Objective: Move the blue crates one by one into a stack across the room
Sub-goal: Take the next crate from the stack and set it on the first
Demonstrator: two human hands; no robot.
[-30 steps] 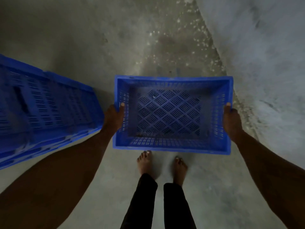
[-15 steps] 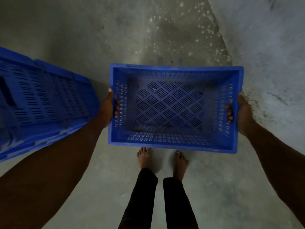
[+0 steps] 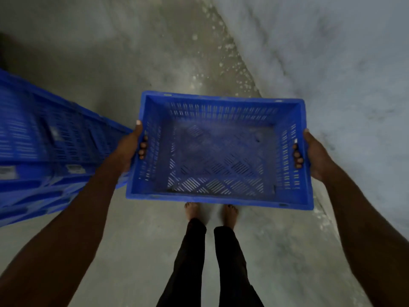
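nearest the camera, two legs in dark trousers [image 3: 210,262] end in bare feet [image 3: 230,214] on a grey concrete floor [image 3: 137,240], mottled and smooth. just above the feet hangs the blue crate [image 3: 218,199], held off the floor with its open top facing up. the left hand [image 3: 130,147] grips the crate's left short wall, thumb along the outside of the rim, fingers [image 3: 142,149] curled in through a handle slot so their tips show inside. the right hand [image 3: 314,156] grips the right short wall the same way, its fingers [image 3: 297,155] hooked through the slot there.

the crate is a rectangular tub of stiff moulded plastic with a thick flat rim, slotted vent walls and a bottom pierced in a diamond lattice. it holds nothing but a few dark specks.

just left of the crate, close behind the left forearm, stands a stack of blue crates [image 3: 44,151] of the same slotted plastic, blurred, with pale labels on its sides; i cannot tell whether it touches the held crate. right of the crate and beyond it rises a rough, blotchy grey wall [image 3: 332,63]. beyond the crate's far rim the floor is flecked with pale spots along the foot of the wall.
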